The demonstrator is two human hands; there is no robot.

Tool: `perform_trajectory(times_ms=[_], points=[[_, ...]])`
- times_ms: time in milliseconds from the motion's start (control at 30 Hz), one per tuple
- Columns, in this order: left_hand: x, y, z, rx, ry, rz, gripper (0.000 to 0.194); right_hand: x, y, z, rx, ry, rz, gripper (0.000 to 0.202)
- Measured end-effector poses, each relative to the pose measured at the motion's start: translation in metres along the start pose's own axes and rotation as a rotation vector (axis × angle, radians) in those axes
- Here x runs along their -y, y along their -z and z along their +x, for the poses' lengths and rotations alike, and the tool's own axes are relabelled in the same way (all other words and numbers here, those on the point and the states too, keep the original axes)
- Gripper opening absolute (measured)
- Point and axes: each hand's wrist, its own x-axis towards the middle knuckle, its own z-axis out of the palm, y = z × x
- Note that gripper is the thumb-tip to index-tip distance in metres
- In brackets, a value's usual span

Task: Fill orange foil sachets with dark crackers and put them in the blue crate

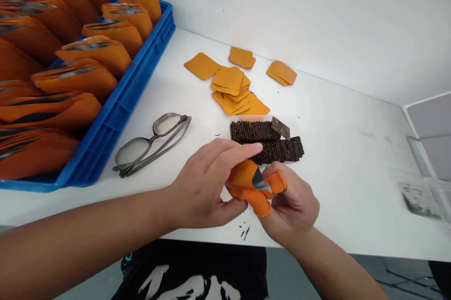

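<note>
An orange pouch (pixel 242 174) with a silvery inside at its mouth is held between my two hands above the table's front edge. My left hand (pixel 211 182) grips the pouch's left side, its index finger stretched out over the top. On my right hand (pixel 292 201), orange finger cots (pixel 259 202) cover the thumb and a finger, which pinch the pouch at its mouth. Just beyond my hands, a clear tray (pixel 232 118) holds two rows of thin dark brown pieces (pixel 282 149). One flat piece (pixel 280 128) lies tilted on top of them.
Left stands a blue crate (pixel 134 83) packed with orange pouches (pixel 95 53). Folded eyeglasses (pixel 152 140) lie beside it. Flat orange pouches (pixel 229 79) are piled behind the tray, near a white wall (pixel 299 8). A clear container (pixel 433 196) sits at the right edge. Dark crumbs (pixel 244 233) lie up front.
</note>
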Motion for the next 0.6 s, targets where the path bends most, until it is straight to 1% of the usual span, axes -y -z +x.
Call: perform_trajectory(times_ms=[100, 167, 233, 333, 367, 400, 467, 533, 567, 600], points=[[-0.001, -0.001, -0.002, 0.019, -0.035, -0.110, 0.059, -0.002, 0.002, -0.002, 0.043, 0.002, 0.013, 0.038], [0.000, -0.002, -0.003, 0.028, -0.038, -0.171, 0.052, -0.003, 0.002, -0.004, 0.038, 0.028, 0.011, 0.041], [0.001, -0.002, -0.002, 0.039, -0.030, -0.206, 0.050, -0.005, 0.000, -0.005, -0.019, 0.070, -0.035, 0.040], [0.002, -0.001, -0.001, 0.053, -0.011, -0.217, 0.049, -0.008, -0.001, -0.005, -0.161, 0.132, -0.157, 0.040], [0.002, -0.001, -0.001, 0.057, -0.005, -0.215, 0.050, -0.008, -0.002, -0.005, -0.190, 0.155, -0.197, 0.039], [0.002, 0.000, -0.001, 0.064, -0.001, -0.214, 0.052, -0.009, -0.001, -0.004, -0.193, 0.190, -0.226, 0.035], [0.002, -0.001, -0.002, 0.073, 0.004, -0.212, 0.057, -0.009, 0.000, -0.003, -0.151, 0.272, -0.250, 0.020], [0.003, -0.001, -0.002, 0.091, 0.001, -0.207, 0.064, -0.010, 0.003, -0.002, -0.075, 0.344, -0.209, 0.009], [0.004, -0.001, -0.003, 0.097, -0.005, -0.197, 0.068, -0.011, 0.004, -0.002, -0.047, 0.374, -0.185, 0.007], [0.004, -0.001, -0.003, 0.108, -0.014, -0.186, 0.072, -0.012, 0.005, -0.002, -0.035, 0.393, -0.169, 0.011]])
